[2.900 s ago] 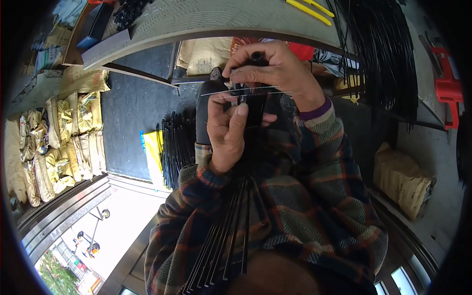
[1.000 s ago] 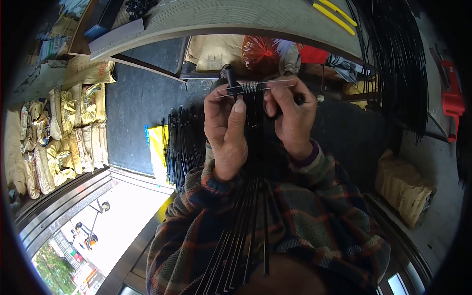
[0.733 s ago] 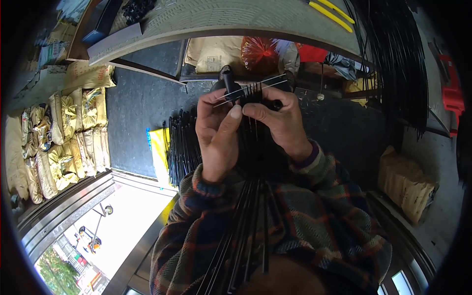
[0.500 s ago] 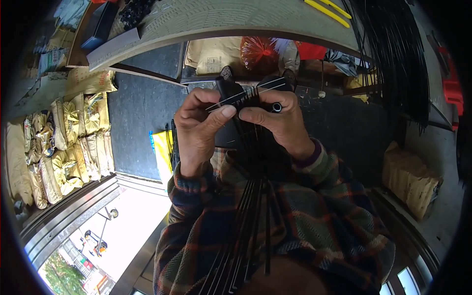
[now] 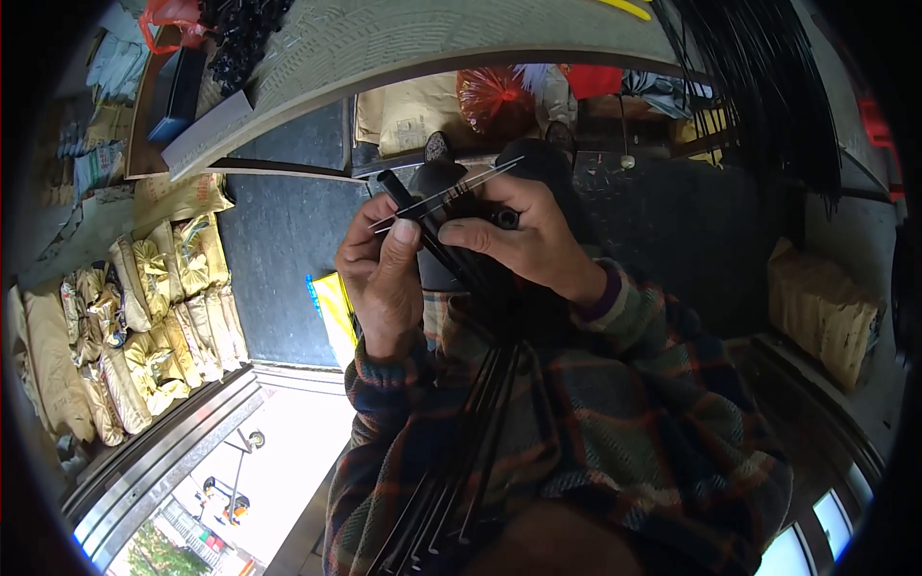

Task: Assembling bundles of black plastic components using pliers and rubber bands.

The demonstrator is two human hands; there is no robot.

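Observation:
Between the fingertips of both hands lie two thin silvery rods (image 5: 495,176), slanting up to the right, with a row of narrow dark pieces across them. My left hand (image 5: 384,288) is closed, its thumb pressing on the lower left end of these rods. A black tube (image 5: 389,184) sticks up beside its fingers. My right hand (image 5: 547,240) is closed round the other side, thumb pointing left, and a round, hollow black end (image 5: 505,219) shows by its curled fingers. From below the hands, a bundle of thin black rods (image 5: 480,432) fans back over my plaid jacket, some with hooked tips.
A worktable (image 5: 413,43) curves across the front, with dark small parts (image 5: 240,43) and a yellow-handled tool (image 5: 629,8) on it. Long black strands (image 5: 778,115) hang at the right. Wrapped bundles (image 5: 144,326) lie left; a paper-wrapped package (image 5: 821,307) stands right.
The black tube by my left fingers has come into view, tilted up to the left. Both hands have shifted slightly left, still gripping the rods. The whole view has shifted a little.

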